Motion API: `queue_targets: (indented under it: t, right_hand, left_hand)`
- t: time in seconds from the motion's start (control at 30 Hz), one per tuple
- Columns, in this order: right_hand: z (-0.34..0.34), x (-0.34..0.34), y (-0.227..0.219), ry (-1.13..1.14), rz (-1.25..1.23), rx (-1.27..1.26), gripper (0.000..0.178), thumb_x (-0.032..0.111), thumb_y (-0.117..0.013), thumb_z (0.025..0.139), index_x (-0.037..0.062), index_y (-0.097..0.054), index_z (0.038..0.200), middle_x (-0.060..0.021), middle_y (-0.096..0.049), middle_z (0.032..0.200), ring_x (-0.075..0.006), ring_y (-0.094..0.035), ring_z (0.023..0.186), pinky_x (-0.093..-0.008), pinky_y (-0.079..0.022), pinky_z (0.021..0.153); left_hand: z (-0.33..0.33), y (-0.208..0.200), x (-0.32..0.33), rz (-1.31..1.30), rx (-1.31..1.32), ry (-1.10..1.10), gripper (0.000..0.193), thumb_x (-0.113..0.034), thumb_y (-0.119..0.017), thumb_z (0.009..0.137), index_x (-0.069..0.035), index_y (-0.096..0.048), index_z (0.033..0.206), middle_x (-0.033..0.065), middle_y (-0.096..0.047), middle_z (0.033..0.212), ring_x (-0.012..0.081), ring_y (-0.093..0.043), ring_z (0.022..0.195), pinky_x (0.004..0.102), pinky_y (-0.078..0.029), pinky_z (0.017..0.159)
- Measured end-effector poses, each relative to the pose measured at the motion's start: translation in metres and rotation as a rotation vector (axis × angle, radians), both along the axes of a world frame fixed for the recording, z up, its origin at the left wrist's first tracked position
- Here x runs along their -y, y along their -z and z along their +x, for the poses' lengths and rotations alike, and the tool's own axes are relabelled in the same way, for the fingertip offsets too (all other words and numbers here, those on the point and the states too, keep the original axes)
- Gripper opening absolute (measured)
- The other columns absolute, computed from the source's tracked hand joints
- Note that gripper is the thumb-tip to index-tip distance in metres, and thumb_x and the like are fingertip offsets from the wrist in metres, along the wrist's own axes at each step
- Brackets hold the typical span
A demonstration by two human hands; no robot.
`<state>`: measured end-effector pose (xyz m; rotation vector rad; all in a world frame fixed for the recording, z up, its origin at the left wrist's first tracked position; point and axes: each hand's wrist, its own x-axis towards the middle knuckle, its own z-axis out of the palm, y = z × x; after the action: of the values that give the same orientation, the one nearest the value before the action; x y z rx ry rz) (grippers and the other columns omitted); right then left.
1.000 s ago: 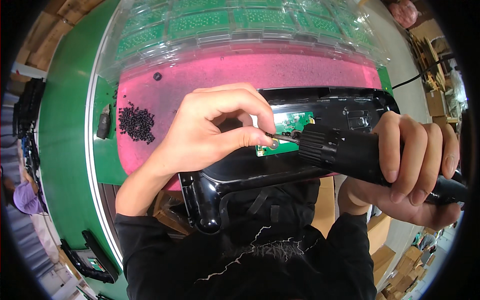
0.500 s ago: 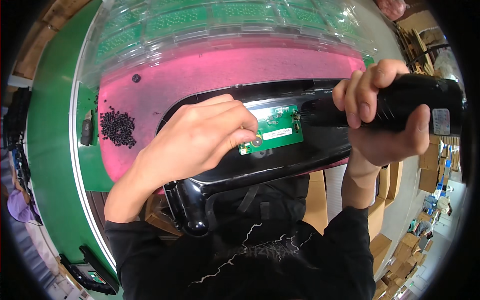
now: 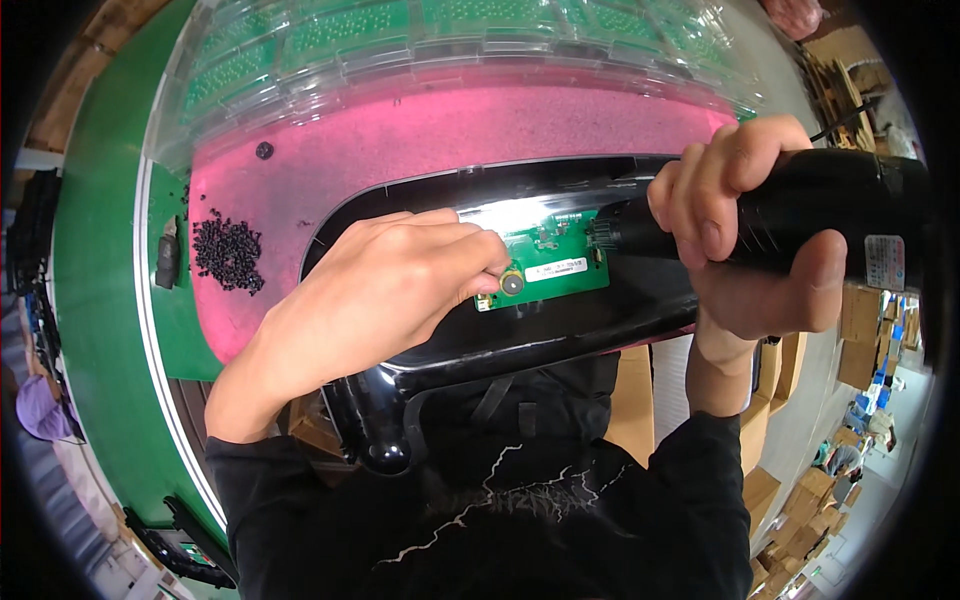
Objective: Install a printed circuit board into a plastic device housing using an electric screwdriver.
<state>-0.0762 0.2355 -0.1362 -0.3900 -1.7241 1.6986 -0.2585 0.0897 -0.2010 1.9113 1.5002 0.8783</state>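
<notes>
A green circuit board with a white label lies inside a glossy black plastic housing. My left hand reaches across the housing, its thumb and forefinger pinched together beside the round buzzer at the board's left end. What those fingertips hold, if anything, is hidden. In my right hand is a black electric screwdriver, lying nearly level. Its ribbed nose points left and covers part of the board's right edge; whether the bit sits in a screw cannot be seen.
The housing rests on a pink mat over a green table. Small black screws lie heaped on the mat's left. Clear plastic trays holding green boards span the back. Another black housing lies at lower left.
The screwdriver's nose has come slightly left, closer over the board's right edge. My left fingertips have drawn back a little, showing more of the buzzer.
</notes>
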Motion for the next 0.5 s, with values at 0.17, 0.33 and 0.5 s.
queue_targets:
  t: [0.17,0.33,0.5]
  right_hand:
    - [-0.004,0.006,-0.001,0.026,0.104,0.099,0.058,0.062,-0.056,0.081,0.0058,-0.048,0.095,0.0033,-0.047,0.06,-0.0072,-0.042,0.049,-0.0243,-0.035,0.052]
    - [-0.005,0.015,-0.001,0.054,0.068,0.012,0.061,0.062,-0.057,0.081,0.005,-0.049,0.1,0.0032,-0.047,0.061,-0.0078,-0.042,0.049,-0.0255,-0.036,0.052]
    - [-0.009,0.02,-0.024,-0.25,-0.086,-0.393,0.051,0.05,-0.066,0.08,0.0068,-0.049,0.101,0.0034,-0.054,0.065,-0.0078,-0.049,0.049,-0.0253,-0.041,0.053]
  left_hand:
    - [0.0,-0.002,0.003,0.03,-0.004,-0.007,0.011,-0.006,-0.068,0.082,0.0,-0.061,0.087,0.0095,-0.07,0.09,0.0303,-0.066,0.079,0.0379,-0.054,0.069]
    - [-0.002,-0.005,0.009,0.008,-0.057,-0.018,0.011,-0.008,-0.068,0.083,0.0,-0.061,0.087,0.0097,-0.07,0.09,0.0304,-0.067,0.081,0.0378,-0.054,0.07]
    - [-0.008,-0.014,0.013,0.017,-0.029,-0.019,0.013,-0.008,-0.07,0.082,0.0,-0.062,0.087,0.0095,-0.07,0.089,0.0287,-0.066,0.079,0.036,-0.054,0.069]
